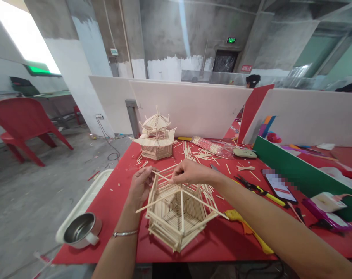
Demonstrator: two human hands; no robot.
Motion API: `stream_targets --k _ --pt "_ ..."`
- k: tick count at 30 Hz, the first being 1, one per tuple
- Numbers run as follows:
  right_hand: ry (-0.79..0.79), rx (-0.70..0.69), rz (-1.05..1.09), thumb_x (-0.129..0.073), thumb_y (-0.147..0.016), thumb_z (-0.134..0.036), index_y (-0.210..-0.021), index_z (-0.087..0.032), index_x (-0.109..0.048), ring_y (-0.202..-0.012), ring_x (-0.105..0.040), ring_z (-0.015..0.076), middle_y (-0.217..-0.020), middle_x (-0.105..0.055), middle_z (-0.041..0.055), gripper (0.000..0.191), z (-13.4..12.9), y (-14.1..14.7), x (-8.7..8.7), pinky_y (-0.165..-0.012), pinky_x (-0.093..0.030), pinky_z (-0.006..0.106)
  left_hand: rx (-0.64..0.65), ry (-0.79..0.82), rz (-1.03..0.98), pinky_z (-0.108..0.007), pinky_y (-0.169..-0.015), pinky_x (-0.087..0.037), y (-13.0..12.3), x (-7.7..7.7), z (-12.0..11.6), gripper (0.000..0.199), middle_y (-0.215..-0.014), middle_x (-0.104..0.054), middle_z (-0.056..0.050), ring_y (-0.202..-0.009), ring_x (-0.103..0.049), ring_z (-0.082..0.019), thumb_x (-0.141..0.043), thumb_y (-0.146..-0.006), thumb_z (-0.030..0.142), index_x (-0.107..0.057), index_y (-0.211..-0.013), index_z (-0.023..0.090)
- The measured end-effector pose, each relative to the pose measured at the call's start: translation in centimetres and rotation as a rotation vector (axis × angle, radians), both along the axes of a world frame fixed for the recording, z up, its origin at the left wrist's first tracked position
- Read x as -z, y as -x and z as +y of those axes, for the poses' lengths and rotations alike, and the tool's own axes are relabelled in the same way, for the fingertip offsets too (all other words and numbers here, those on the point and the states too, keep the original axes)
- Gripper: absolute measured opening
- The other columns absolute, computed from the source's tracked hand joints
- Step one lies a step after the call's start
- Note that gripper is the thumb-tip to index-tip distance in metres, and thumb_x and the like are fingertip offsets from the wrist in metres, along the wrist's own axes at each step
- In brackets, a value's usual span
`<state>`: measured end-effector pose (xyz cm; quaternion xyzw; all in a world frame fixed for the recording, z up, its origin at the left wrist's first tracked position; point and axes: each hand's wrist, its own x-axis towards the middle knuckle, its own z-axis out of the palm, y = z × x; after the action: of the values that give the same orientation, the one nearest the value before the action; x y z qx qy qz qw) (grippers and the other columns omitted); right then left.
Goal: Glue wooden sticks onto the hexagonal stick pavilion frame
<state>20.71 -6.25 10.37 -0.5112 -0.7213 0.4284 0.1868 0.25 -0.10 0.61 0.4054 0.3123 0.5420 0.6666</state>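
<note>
L hand [141, 181] & R hand [185, 172] fingers pinching thin wooden stick [162, 176], prob. aligning it over hex. stick frame's [163, 234] far side; next move prob. needing light, steady placement.

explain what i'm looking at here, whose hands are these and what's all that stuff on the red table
There is no machine here: the single picture comes from a camera worn on a person's head, looking forward and down. The left hand and right hand are that person's own, bare, and hold a thin stick over a six-sided stick frame.

Behind it on the red table stands a pagoda-like stick model, with loose sticks beside it. To the right are black-and-yellow pliers and a phone; at the left edge is a metal cup.
</note>
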Motion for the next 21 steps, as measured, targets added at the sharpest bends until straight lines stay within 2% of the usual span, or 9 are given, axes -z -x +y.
stream_targets --k 9,21 --pt "0.015 0.007 -0.002 -0.064 -0.075 -0.036 -0.067 -0.017 -0.064 -0.052 -0.033 0.0075 -0.056 -0.045 -0.0057 0.021 -0.01 -0.03 -0.05 -0.049 -0.023 0.025 -0.003 0.001 -0.007 -0.016 -0.038 -0.031 -0.01 0.00 0.00 0.033 -0.051 -0.058 0.001 -0.041 -0.047 -0.005 -0.085 -0.061 0.039 -0.072 -0.072 0.011" --pt "-0.007 -0.004 -0.022 -0.063 -0.076 -0.037 -0.065 -0.016 -0.063 -0.053 -0.033 0.0073 -0.057 -0.045 -0.0055 0.023 -0.03 -0.02 -0.12 -0.050 -0.024 0.025 0.005 0.001 -0.003 -0.015 -0.038 -0.032 0.02 0.03 -0.04 0.036 -0.052 -0.057 0.002 -0.042 -0.046 -0.004 -0.087 -0.059 0.042 -0.074 -0.073 0.011"
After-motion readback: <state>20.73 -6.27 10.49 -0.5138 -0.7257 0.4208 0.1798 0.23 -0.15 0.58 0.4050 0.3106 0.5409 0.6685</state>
